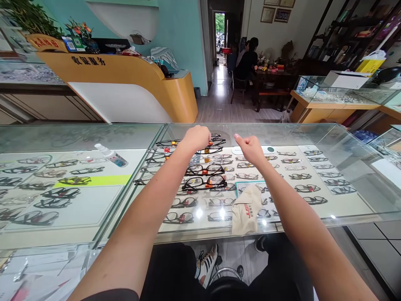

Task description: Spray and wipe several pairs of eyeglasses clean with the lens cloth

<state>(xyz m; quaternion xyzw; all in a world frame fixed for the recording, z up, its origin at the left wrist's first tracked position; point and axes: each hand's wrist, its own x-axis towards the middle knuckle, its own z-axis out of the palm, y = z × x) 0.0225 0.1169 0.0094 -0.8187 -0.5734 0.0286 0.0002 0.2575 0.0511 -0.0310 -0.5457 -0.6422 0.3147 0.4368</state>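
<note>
Both my arms reach out over a glass display counter (300, 133). My left hand (197, 138) is curled, fingers down, on a pair of black-framed glasses (210, 149) in the far row lying on top of the glass. My right hand (250, 148) is a loose fist beside it, thumb out, and I cannot make out anything in it. Two more black-framed pairs (205, 182) lie nearer me on the glass. A folded beige cleaning cloth (246, 210) rests near the counter's front edge.
Inside the case lie several rows of glasses (300, 175). A small spray bottle (112, 156) lies on the left glass panel. Beyond are a yellow service desk (125, 71), more display cases (338, 98) at right, and a person seated at a dark table (247, 60).
</note>
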